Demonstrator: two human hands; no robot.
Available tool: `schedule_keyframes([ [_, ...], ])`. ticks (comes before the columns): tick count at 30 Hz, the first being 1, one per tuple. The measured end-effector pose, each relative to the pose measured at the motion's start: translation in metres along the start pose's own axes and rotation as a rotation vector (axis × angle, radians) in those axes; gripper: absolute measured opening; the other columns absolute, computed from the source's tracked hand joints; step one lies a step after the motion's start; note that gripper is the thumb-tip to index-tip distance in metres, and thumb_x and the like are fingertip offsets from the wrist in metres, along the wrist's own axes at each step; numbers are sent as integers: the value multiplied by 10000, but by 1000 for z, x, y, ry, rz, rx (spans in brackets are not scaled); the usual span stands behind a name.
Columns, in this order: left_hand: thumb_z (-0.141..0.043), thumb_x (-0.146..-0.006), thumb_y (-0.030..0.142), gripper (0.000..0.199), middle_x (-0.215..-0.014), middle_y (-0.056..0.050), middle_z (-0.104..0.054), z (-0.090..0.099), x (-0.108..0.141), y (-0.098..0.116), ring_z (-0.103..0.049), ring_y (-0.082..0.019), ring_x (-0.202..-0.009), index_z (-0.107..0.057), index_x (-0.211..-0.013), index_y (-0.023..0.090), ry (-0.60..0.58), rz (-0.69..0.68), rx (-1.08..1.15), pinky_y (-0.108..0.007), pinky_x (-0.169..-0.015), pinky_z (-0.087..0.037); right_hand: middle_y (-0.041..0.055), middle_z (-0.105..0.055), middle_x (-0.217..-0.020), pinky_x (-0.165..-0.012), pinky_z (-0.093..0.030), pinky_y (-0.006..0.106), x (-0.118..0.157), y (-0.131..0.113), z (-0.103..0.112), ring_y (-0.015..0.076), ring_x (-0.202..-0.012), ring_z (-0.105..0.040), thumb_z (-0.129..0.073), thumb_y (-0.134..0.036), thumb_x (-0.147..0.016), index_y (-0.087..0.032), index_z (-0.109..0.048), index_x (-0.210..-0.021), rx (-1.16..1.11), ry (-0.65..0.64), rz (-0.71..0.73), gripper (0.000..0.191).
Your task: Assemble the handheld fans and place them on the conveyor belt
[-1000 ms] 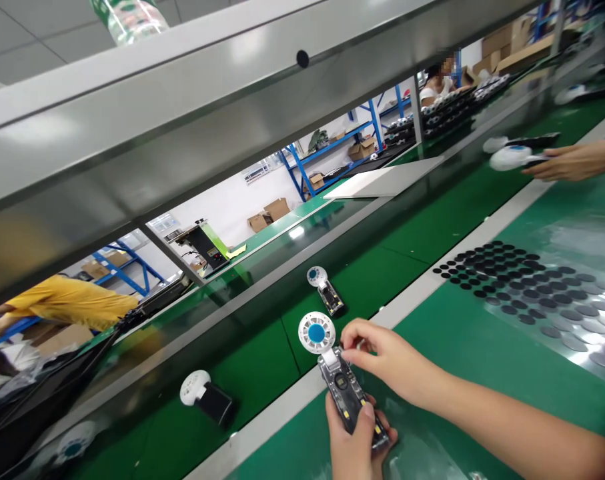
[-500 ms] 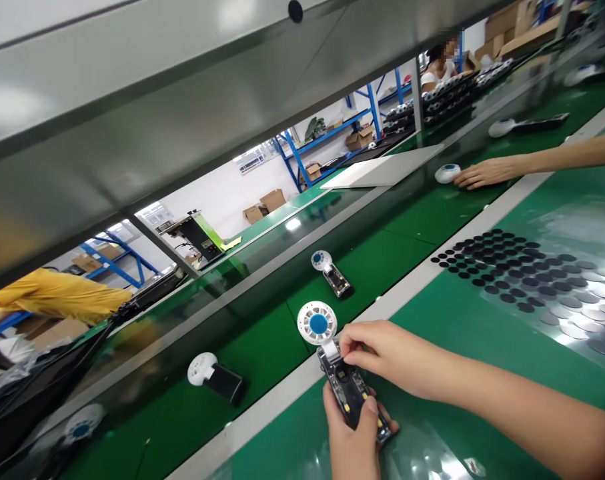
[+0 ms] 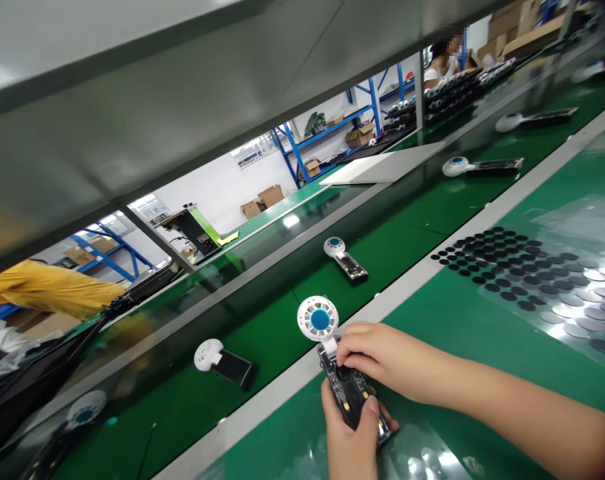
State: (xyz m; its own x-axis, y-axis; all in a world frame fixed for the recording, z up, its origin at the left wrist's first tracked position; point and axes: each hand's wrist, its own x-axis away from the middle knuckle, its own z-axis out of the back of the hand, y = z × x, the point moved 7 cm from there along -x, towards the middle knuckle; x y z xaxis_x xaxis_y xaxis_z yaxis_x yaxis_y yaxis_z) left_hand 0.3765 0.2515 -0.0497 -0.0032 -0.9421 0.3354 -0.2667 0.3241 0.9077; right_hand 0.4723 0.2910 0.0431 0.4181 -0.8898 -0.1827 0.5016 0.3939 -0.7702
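Left hand (image 3: pixel 351 440) grips 1 fan (image 3: pixel 339 381) by its black body (image 3: pixel 352 401). Right hand (image 3: pixel 375 353) pinches narrowly at the upper end; cannot tell if holding anything.

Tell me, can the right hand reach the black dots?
Probably yes: nothing visible stands between the right hand and the black dots, though it is at the fan in the left hand.
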Motion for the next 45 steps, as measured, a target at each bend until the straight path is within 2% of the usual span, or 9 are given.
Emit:
schedule_keyframes([
  [9,-663,-616,253,582,-664,25,-574,0,-1,0,-544,-111,-487,-291,-1062,211,-6,-4,-12,-264,-506,-482,3,-594,-853,-749,-423,249,3,-6,-3,150,-864,-522,-455,-101,-829,-197,-612,-806,54,-1,48,185],
  [24,-712,-572,298,737,-511,43,-568,2,-1,-3,-555,-142,-447,-260,-1139,168,7,27,-40,-291,-541,-487,34,-597,-829,-710,-441,290,3,-14,-4,183,-838,-512,-467,-62,-798,-179,-638,-788,170,-12,153,207],
  [32,-681,-588,278,723,-490,42,-560,1,-1,-4,-533,-131,-475,-244,-1152,159,14,17,3,-267,-516,-470,45,-590,-859,-758,-432,303,3,-10,-7,191,-884,-488,-485,-86,-810,-174,-659,-842,147,-5,206,198],
  [41,-727,-565,342,710,-493,36,-554,2,-1,-3,-508,-107,-472,-299,-1112,192,37,55,160,-214,-476,-436,26,-503,-1028,-877,-396,332,8,6,-18,179,-998,-454,-484,-158,-829,-249,-652,-903,-73,-12,177,205],
  [43,-749,-541,340,691,-561,30,-566,3,-1,-2,-517,-108,-484,-328,-1072,208,51,33,186,-216,-465,-436,21,-473,-1083,-895,-396,326,8,15,-19,161,-1012,-467,-451,-158,-840,-268,-608,-992,-245,-5,115,245],
  [45,-769,-516,324,663,-641,20,-572,3,-2,-2,-531,-113,-495,-357,-1026,221,55,7,202,-222,-448,-435,35,-451,-1134,-844,-437,326,7,27,-23,159,-1007,-491,-416,-186,-858,-280,-498,-1133,-513,13,8,303],
])
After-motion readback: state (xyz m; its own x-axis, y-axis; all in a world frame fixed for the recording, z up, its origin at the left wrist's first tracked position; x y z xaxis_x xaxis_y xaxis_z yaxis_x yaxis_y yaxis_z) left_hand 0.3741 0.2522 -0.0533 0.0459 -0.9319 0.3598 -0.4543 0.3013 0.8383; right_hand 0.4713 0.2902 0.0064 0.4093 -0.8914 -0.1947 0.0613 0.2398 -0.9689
